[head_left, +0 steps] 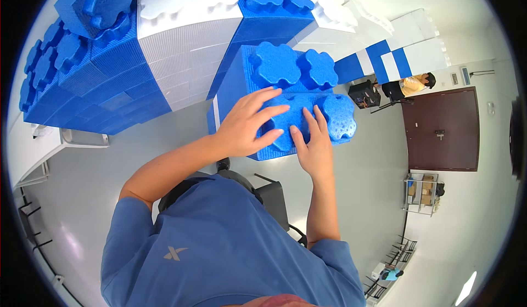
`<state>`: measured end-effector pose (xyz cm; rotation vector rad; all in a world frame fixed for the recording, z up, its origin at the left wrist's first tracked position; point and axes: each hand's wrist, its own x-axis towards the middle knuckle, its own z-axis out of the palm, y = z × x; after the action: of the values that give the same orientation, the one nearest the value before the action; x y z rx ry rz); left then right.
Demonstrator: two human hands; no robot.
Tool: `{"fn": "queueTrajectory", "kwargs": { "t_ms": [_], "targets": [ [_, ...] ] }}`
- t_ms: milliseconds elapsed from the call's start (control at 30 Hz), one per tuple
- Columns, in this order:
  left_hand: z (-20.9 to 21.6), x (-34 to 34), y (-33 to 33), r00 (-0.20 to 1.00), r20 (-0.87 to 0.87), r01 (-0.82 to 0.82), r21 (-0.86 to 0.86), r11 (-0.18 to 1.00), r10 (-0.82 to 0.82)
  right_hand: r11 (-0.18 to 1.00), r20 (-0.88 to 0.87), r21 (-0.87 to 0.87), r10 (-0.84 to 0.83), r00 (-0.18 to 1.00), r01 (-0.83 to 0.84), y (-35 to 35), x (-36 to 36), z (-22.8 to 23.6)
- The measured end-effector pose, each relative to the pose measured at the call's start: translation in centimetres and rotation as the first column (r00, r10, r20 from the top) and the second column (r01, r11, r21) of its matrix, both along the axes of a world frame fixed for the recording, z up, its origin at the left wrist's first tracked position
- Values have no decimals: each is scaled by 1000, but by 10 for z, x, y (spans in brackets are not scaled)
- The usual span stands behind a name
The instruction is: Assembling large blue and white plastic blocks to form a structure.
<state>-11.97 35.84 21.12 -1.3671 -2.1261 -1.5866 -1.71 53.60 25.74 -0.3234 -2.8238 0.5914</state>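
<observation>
A large blue block (336, 117) with rounded, clover-shaped knobs on top stands in front of me. My left hand (247, 123) is over its left side, fingers spread and the tips at a knob. On the same block's near part rests my right hand (314, 145), with its fingers stretched out toward the knobs. Both hands are open, and neither is wrapped round anything. Just beyond them, another pair of blue knobs (276, 64) rises from the far part of the stack. My fingers hide some of the near knobs.
A curved wall of stacked blue blocks (104, 101) and white blocks (189, 49) runs along the far left. To the right are a person in yellow (413, 83), a brown door (442, 128) and a shelf rack (421, 193). A black chair (273, 203) stands close to my body.
</observation>
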Motion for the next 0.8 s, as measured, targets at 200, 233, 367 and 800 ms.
{"fn": "queueTrajectory", "kwargs": {
  "t_ms": [200,233,367,800],
  "targets": [
    [7,19,42,995,-84,-72,-165,984,59,998,-226,49,38,973,-27,96,19,33],
    [11,22,47,984,-132,-147,-199,969,122,999,-236,54,22,972,-9,113,19,36],
    [27,29,65,949,-227,-283,-318,905,217,990,-171,132,64,983,-42,164,-7,29],
    [14,1,104,957,-284,-202,-504,840,60,988,30,33,151,988,-152,171,-47,-14]
  ]
}}
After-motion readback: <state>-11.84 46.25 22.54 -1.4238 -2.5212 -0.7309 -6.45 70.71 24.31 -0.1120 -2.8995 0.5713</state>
